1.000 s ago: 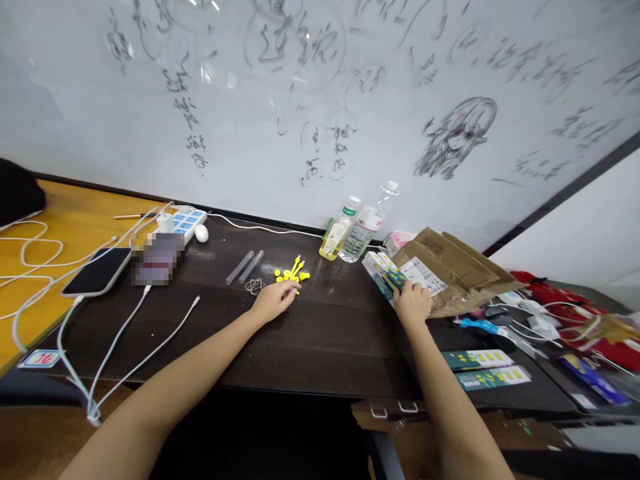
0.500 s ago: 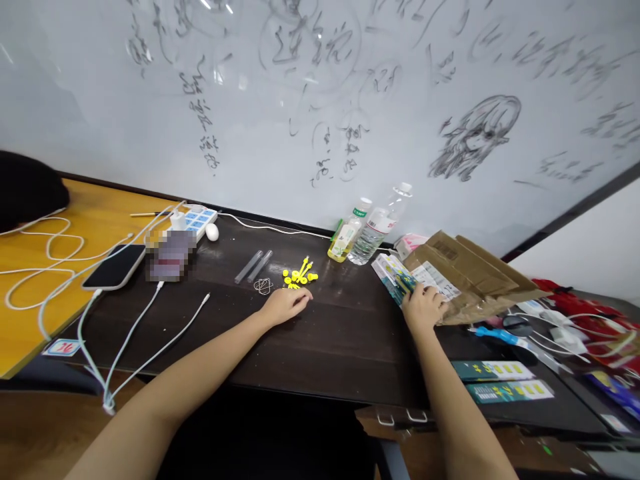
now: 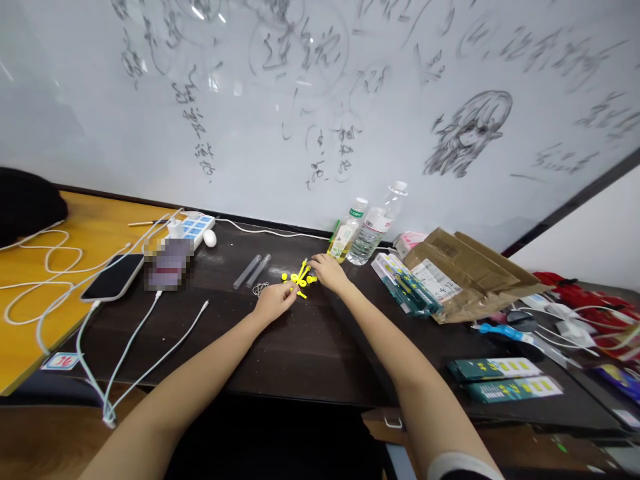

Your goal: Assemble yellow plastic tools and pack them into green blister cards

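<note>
Small yellow plastic parts (image 3: 301, 275) lie in a loose cluster on the dark tabletop, some of them rod-shaped and some round. At the near left side of the cluster, my left hand (image 3: 275, 302) has its fingers drawn together, the tips against the yellow parts. What they pinch, if anything, is too small to make out. My right hand (image 3: 329, 272) reaches over the cluster's right side with fingers slightly apart, touching or just above the parts. Two clear plastic tubes (image 3: 259, 271) lie left of the cluster. A thin looped cord or band (image 3: 259, 289) is beside my left hand.
Behind my right hand stand a yellowish drink bottle (image 3: 345, 233) and a water bottle (image 3: 373, 233). Rightward are green-and-white boxes (image 3: 407, 287), a cardboard package (image 3: 470, 273) and two more boxes (image 3: 510, 389). Phone (image 3: 113, 277), cables and power strip (image 3: 197, 227) occupy the left.
My right hand has left the boxes beside the cardboard package and moved left to the yellow parts. My left hand has shifted slightly left, its fingertips now at the parts.
</note>
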{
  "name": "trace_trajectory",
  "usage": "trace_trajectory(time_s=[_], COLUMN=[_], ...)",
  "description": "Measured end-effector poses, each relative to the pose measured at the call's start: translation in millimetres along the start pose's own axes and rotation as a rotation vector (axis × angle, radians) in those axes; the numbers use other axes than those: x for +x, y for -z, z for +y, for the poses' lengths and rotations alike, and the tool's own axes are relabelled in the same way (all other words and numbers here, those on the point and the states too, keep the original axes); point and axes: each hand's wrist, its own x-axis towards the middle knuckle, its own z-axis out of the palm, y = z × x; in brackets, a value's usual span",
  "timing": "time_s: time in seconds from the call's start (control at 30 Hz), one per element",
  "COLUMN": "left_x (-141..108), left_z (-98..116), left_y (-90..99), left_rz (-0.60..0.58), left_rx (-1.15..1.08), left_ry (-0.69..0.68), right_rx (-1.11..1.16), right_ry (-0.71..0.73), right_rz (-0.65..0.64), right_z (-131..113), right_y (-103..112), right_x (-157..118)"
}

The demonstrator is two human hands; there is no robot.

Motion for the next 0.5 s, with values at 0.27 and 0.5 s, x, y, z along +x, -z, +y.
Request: trace_trajectory(time_s=[0.27, 0.5], left_x=[5, 6], left_z=[-5, -7], left_y=[2.3, 4.7], left_rz=[0.151, 0.205], left_rx=[0.001, -0.052], left_ry=[0.173, 0.239], right_rx=[-0.124, -0.142], right_ry=[0.077, 0.105], right_rz=[-0.127, -0.148], right_z=[6, 8], right_y=[-6, -5], right_x=[19, 12])
